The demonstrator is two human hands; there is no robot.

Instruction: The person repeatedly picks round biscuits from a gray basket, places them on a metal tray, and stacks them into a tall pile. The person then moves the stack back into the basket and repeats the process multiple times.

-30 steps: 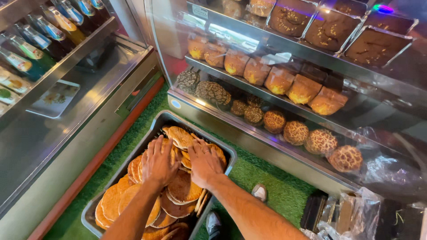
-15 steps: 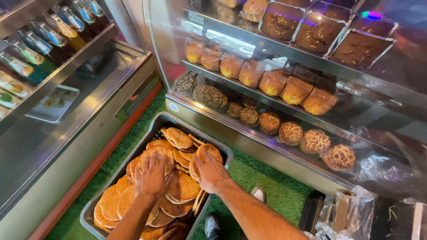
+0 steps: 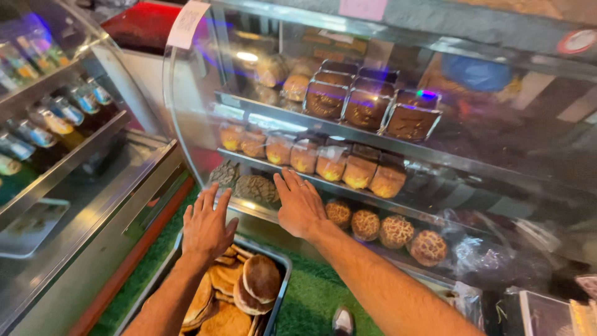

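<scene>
Both hands are spreading flat and holding nothing: the left hand (image 3: pixel 207 225) is hovering with fingers fanned above the near end of the grey metal tray (image 3: pixel 283 277) of flat golden-brown round breads (image 3: pixel 261 278), and the right hand (image 3: pixel 301 205) is reaching forward, palm down and fingers apart, toward the curved glass front of the tall bakery display case (image 3: pixel 186 124). Whether the right fingertips are touching the glass or the low steel ledge cannot be told.

Just ahead of the right hand, behind the glass, the dark crackle-topped round buns (image 3: pixel 252 185) are sitting on the lowest shelf, a row running away to the right and slightly toward the viewer. The right hand is plainly the nearer of the two to that shelf; the left is lying lower and further left, closer to the tray, which is standing on green artificial turf (image 3: pixel 311 298) on the floor, its long side running from the case back toward the person. Above, wrapped yellow-topped sponge cakes (image 3: pixel 305 155) are lining the middle shelf. A steel counter with bottled drinks (image 3: pixel 56 121) is running along the left.
</scene>
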